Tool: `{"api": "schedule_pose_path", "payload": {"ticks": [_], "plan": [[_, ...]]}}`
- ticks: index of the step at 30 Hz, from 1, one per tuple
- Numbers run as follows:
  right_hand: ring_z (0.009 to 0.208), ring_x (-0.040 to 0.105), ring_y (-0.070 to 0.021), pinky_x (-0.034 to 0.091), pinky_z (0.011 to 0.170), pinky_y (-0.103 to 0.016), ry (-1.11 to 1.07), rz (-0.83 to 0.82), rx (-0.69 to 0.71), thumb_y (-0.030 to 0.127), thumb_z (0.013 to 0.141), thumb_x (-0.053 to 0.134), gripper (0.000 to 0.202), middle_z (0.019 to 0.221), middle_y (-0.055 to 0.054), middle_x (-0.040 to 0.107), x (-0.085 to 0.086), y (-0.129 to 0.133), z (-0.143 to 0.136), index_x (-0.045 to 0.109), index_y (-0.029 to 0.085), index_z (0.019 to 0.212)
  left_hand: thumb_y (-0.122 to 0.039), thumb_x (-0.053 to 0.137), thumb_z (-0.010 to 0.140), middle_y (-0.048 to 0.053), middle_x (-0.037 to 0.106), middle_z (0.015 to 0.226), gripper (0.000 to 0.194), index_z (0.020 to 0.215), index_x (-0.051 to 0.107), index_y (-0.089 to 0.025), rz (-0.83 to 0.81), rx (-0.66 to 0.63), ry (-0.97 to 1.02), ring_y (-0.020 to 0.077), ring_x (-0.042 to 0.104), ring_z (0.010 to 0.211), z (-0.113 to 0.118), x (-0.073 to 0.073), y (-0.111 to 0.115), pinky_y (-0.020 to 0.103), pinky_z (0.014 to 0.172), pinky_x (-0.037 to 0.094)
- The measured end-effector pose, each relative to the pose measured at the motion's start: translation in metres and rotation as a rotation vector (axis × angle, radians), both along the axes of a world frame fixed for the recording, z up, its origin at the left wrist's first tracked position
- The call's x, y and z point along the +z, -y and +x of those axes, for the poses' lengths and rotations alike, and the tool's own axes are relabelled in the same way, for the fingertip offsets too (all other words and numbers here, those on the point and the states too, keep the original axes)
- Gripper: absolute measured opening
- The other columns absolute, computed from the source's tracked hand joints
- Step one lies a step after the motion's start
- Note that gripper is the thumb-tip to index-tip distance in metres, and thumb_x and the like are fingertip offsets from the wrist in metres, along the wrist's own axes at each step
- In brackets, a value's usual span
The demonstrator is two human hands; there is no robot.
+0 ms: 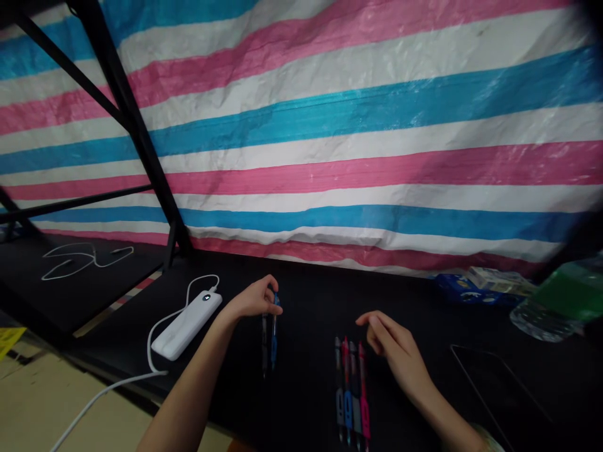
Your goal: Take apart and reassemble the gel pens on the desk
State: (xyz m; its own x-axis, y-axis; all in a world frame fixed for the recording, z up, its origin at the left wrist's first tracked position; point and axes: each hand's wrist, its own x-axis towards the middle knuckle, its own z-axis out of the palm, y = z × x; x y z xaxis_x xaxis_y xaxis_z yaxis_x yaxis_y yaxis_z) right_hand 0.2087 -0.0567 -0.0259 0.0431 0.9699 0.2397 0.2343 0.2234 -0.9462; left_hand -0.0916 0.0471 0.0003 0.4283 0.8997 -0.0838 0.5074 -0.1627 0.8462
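One white oblong power bank (pixel 186 329): flat on the black tabletop (pixel 306 376), a white cable (pixel 151 351) plugged into its far end
Left hand (pixel 254 298): thumb and fingers pinched around the upper end of a slim blue pen (pixel 274 345), a slim black pen (pixel 264 345) just left of it
Pen row (pixel 355 405): four slim pens side by side, the pink one rightmost
Right hand (pixel 393 345): loosely half-curled, nothing visible in it, just beyond the row's right side
Dark flat tablet (pixel 504 398): farther right

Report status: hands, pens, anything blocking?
Left hand pinching blue pen, dark pen alongside. Right hand empty, beside four pens. Power bank off left, not blocking.
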Motion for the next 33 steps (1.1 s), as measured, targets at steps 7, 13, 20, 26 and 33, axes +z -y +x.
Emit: {"api": "schedule_pose_path", "payload": {"ticks": [7, 13, 20, 26, 33], "plan": [[0.050, 0.034, -0.0129, 0.024, 0.050, -0.027, 0.000, 0.001, 0.011, 0.052, 0.093, 0.044, 0.039, 0.052, 0.006, 0.037, -0.004, -0.003, 0.004, 0.062, 0.018, 0.088, -0.026, 0.080, 0.053, -0.004, 0.060, 0.071, 0.041, 0.081, 0.050, -0.019, 0.083, 0.064, -0.242, 0.0147, 0.056, 0.063, -0.011, -0.008, -0.007, 0.025, 0.058, 0.039], [0.048, 0.035, -0.0131, 0.024, 0.049, -0.027, -0.025, 0.034, -0.028, 0.053, 0.092, 0.046, 0.039, 0.051, 0.006, 0.037, -0.002, -0.004, 0.003, 0.063, 0.019, 0.085, -0.022, 0.070, 0.069, 0.003, 0.059, 0.095, 0.029, 0.093, 0.053, -0.019, 0.335, 0.108, -0.285, 0.0208, 0.055, 0.087, 0.010, 0.004, 0.005, 0.033, 0.080, 0.041], [0.046, 0.033, -0.0108, 0.023, 0.047, -0.025, -0.117, 0.123, -0.160, 0.052, 0.092, 0.046, 0.040, 0.049, 0.007, 0.037, 0.002, -0.004, 0.005, 0.061, 0.017, 0.081, -0.017, 0.060, 0.086, 0.003, 0.060, 0.108, 0.016, 0.100, 0.063, -0.025, 0.563, -0.655, -0.065, 0.0196, 0.053, 0.104, 0.071, 0.004, 0.050, 0.040, 0.106, 0.028], [0.042, 0.029, -0.0087, 0.018, 0.042, -0.022, -0.262, 0.074, -0.185, 0.052, 0.088, 0.051, 0.038, 0.047, 0.008, 0.036, 0.003, -0.006, 0.009, 0.061, 0.017, 0.079, -0.013, 0.060, 0.085, 0.002, 0.058, 0.108, 0.020, 0.095, 0.066, -0.028, 0.633, -0.766, -0.142, 0.0198, 0.052, 0.101, 0.089, -0.014, 0.069, 0.033, 0.093, 0.037], [0.042, 0.028, -0.0079, 0.018, 0.041, -0.021, -0.304, 0.043, -0.142, 0.049, 0.088, 0.052, 0.036, 0.046, 0.008, 0.036, 0.003, -0.006, 0.008, 0.061, 0.016, 0.078, 0.000, 0.056, 0.080, 0.001, 0.061, 0.102, 0.025, 0.088, 0.061, -0.023, 0.741, -0.741, -0.218, 0.0191, 0.050, 0.100, 0.087, -0.011, 0.067, 0.031, 0.089, 0.035]]}}
